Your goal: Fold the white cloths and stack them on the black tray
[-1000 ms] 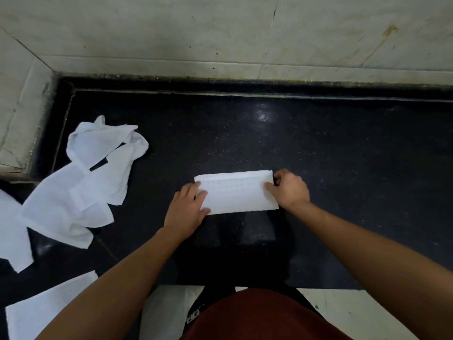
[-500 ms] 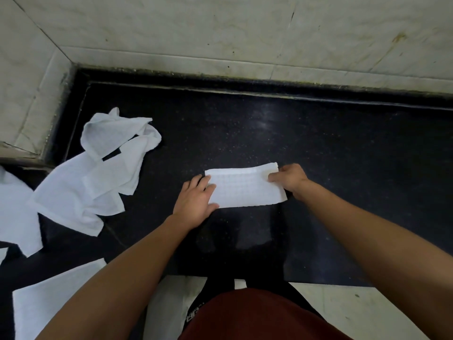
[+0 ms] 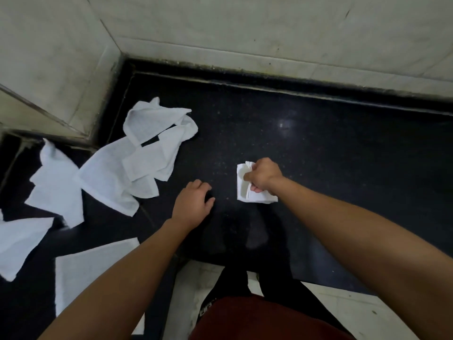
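My right hand [image 3: 263,176] grips a small folded white cloth [image 3: 244,190] and holds it on or just above the black counter [image 3: 318,155]; part of the cloth is hidden under my fingers. My left hand [image 3: 193,204] rests on the counter to the left of it, fingers loosely curled, holding nothing. A pile of crumpled white cloths [image 3: 144,153] lies to the left. More white cloths [image 3: 57,185] are spread at the far left, and a flat one [image 3: 85,268] lies near my left forearm. I see no separate black tray.
Pale tiled walls [image 3: 245,28] border the counter at the back and left, forming a corner. The counter's front edge runs just in front of my body, with a light floor [image 3: 343,307] below.
My right hand folded the cloth's right end over to the left and now grips the smaller bundle. My left hand let go of the cloth and moved left. The view shifted toward the left.
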Tool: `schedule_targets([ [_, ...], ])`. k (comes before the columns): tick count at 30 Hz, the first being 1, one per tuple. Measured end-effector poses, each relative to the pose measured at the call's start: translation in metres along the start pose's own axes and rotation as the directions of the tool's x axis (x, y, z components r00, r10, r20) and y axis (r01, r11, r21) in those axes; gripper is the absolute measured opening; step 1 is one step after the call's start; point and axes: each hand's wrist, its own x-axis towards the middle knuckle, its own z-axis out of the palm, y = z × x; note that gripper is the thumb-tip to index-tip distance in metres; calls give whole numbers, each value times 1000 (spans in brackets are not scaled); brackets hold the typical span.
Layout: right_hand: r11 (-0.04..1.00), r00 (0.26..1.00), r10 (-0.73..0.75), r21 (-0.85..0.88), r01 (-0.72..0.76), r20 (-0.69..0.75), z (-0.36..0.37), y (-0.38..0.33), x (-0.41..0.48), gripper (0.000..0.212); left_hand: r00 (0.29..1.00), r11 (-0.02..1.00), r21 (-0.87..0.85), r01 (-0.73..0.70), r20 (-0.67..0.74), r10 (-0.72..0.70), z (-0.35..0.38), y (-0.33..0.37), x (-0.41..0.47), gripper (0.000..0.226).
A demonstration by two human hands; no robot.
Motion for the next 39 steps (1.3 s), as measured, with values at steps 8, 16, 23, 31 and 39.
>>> schedule_targets([
  [8, 999, 998, 38, -32, -37, 41, 26, -7, 12, 32, 998, 998, -18, 55, 9, -54, -1, -23, -17, 31],
  [16, 991, 955, 6, 129, 34, -298, -15, 28, 21, 21, 980, 980, 43, -195, -33, 197, -4, 18, 21, 32],
  [23, 995, 981, -83, 38, 91, -174, -22, 42, 24, 15, 933, 908, 277, -313, 269, 240, 4, 57, 63, 61],
  [31, 804, 928, -369, -517, 295, -45, -4, 81, -32, 40, 915, 905, 273, -326, 331, 230, 4, 51, 66, 68],
  [39, 782, 881, -416, -583, 220, -225, 8, 95, -31, 24, 914, 904, 273, -330, 331, 234, 3, 51, 65, 68],
])
